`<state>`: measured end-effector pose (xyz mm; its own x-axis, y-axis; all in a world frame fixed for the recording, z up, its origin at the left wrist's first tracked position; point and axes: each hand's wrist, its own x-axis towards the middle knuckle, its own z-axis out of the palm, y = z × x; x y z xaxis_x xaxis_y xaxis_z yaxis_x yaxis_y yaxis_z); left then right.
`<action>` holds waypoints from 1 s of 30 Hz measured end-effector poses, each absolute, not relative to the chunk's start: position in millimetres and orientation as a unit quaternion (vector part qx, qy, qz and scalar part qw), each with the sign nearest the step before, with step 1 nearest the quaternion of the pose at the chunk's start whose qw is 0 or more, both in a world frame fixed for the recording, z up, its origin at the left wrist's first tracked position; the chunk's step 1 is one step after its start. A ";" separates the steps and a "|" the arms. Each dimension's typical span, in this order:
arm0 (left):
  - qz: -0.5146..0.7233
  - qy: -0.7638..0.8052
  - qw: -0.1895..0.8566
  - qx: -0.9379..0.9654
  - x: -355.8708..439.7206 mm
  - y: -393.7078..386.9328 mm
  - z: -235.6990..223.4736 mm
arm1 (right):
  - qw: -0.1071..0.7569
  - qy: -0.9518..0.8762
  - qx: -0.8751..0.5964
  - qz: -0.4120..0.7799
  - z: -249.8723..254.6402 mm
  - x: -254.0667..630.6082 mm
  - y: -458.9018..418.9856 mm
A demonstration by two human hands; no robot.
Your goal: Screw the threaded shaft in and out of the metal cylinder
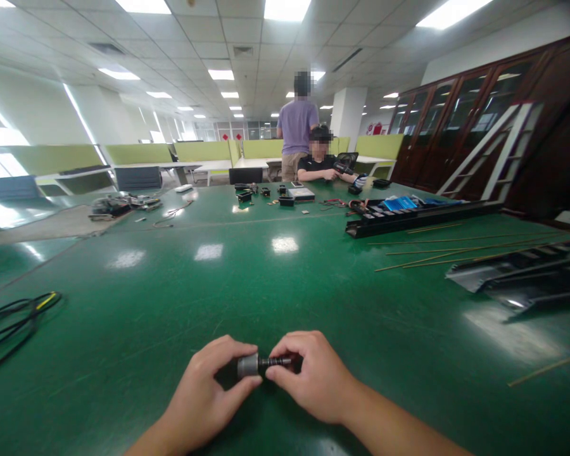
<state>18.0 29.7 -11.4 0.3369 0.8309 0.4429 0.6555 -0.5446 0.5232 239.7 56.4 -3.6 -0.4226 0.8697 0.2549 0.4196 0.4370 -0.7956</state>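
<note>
A small metal part lies level between my hands, just above or on the green table; its exact kind I cannot tell. Its left end is a short grey cylinder (249, 366), and a thin dark stem with rings (274, 362) sticks out to the right. My left hand (209, 386) grips the cylinder between thumb and forefinger. At the stem, the thumb and fingers of my right hand (311, 377) are closed around it, partly hiding its far end.
A green table (218, 272) stretches ahead. Black cable (14, 326) lies coiled at left. Black metal channels (408, 215) and thin brass-coloured rods (432, 256) lie at right. Small black parts (244, 197) sit at the far side, where a seated person (316, 166) holds a dark tool.
</note>
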 end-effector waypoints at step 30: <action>0.346 0.470 0.130 0.802 13.4 30.9 -7.5 | 0.355 -0.770 -0.419 0.325 0.9 240.8 55.9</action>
<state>13.4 30.9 -7.5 0.3187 0.8431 0.4332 0.6635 -0.5248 0.5332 240.8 55.9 0.9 -0.3967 0.8761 0.2741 0.4141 0.4373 -0.7983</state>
